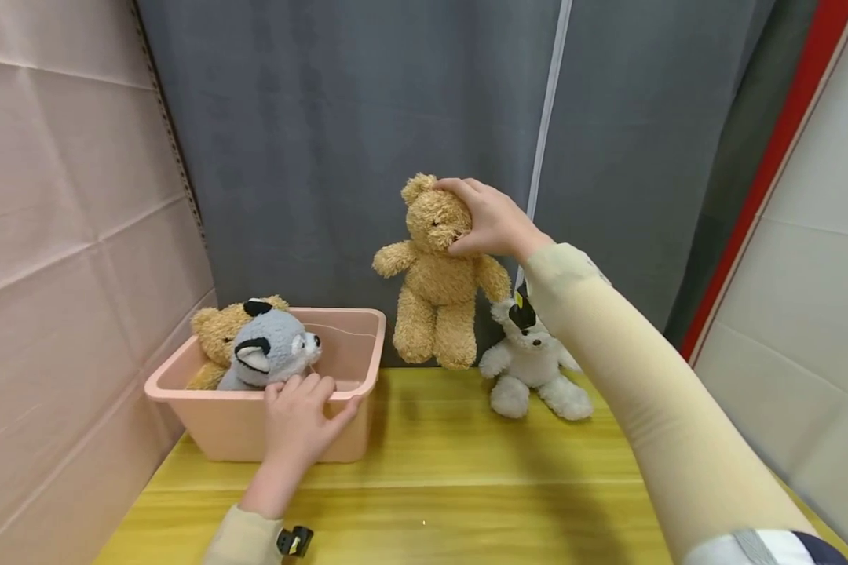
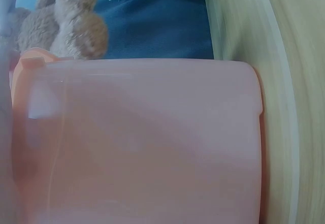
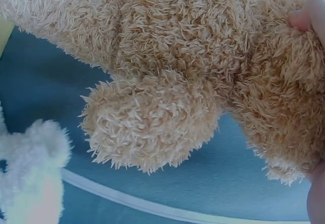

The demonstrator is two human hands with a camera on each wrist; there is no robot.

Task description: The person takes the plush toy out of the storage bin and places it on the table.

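My right hand [image 1: 482, 220] grips the head of a tan teddy bear [image 1: 434, 282] and holds it in the air above the yellow table [image 1: 452, 486]. The bear's fur [image 3: 167, 76] fills the right wrist view. My left hand [image 1: 298, 416] holds the near rim of a pink plastic bin [image 1: 356, 329], fingers curled over the edge. The bin's wall [image 2: 142, 142] fills the left wrist view. Inside the bin lie a grey raccoon plush [image 1: 272, 349] and another tan bear [image 1: 215, 333].
A white plush bear [image 1: 533, 369] sits on the table against the grey curtain [image 1: 396, 118], just right of the lifted bear. Pale padded walls [image 1: 56, 235] close in on the left and right.
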